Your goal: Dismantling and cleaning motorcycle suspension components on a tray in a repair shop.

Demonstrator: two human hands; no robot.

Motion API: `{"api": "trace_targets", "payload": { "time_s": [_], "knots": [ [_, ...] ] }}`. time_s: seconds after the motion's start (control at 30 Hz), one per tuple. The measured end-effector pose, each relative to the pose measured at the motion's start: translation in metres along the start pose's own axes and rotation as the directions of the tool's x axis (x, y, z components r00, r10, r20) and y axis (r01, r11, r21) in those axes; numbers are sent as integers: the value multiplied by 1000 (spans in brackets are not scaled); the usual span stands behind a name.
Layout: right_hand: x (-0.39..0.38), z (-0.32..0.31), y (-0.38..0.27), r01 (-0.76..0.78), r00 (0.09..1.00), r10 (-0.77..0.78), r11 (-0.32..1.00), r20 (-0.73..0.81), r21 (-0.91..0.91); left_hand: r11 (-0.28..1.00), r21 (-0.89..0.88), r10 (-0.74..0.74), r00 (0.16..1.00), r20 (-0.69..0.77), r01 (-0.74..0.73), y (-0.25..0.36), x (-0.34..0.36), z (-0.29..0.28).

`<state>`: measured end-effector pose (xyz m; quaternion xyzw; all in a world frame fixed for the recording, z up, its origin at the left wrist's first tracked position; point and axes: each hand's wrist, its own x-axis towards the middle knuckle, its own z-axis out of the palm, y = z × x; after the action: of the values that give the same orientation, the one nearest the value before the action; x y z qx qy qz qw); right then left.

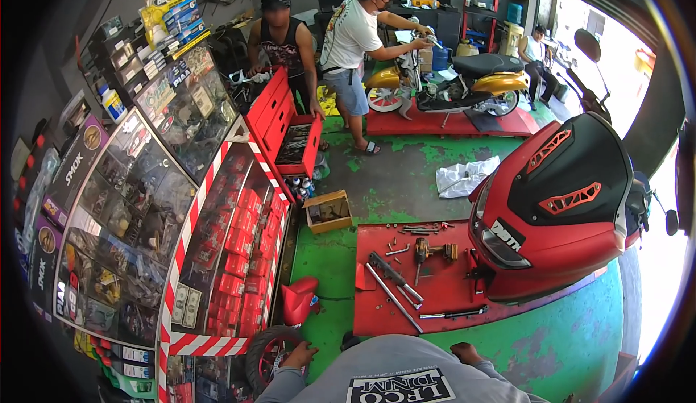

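Just short of the red platform [373, 236], my right hand [466, 353] hangs loosely curled; I cannot tell whether it holds anything. It is nearer than my left to the black-and-silver bar [454, 313], which lies ahead along the platform's near side, long axis running left to right. Off the platform's near-left corner, my left hand [299, 356], its grip equally unclear, sits beside a wheel [265, 354].
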<state>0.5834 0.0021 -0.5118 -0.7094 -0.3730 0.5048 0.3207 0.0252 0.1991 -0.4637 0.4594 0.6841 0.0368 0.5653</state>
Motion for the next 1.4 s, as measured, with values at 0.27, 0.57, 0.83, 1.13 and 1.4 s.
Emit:
{"api": "trace_targets", "payload": {
  "time_s": [0.27, 0.57, 0.83, 1.13, 1.4],
  "knots": [
    [-2, -1, -9, -155, 987, 157, 981, -13, 119, 1000, 29, 0, 1000, -3, 0, -1, -6, 4],
    [-2, -6, -43, -272, 962, 272, 962, 1, 24, 994, 85, 68, 998, -12, -67, -35, 18, -2],
    [16, -6, -43, -295, 954, 290, 953, 72, 74, 999, -25, 34, 999, -33, -34, -22, 19, -18],
    [7, 44, -65, -366, 930, 366, 928, 18, 65, 997, 81, 0, 1000, -22, 2, -50, 6, -48],
    [-12, 95, -70, -304, 950, 306, 952, -63, 35, 988, 147, -68, 993, 100, 53, -27, 1, -87]
  ]
}}
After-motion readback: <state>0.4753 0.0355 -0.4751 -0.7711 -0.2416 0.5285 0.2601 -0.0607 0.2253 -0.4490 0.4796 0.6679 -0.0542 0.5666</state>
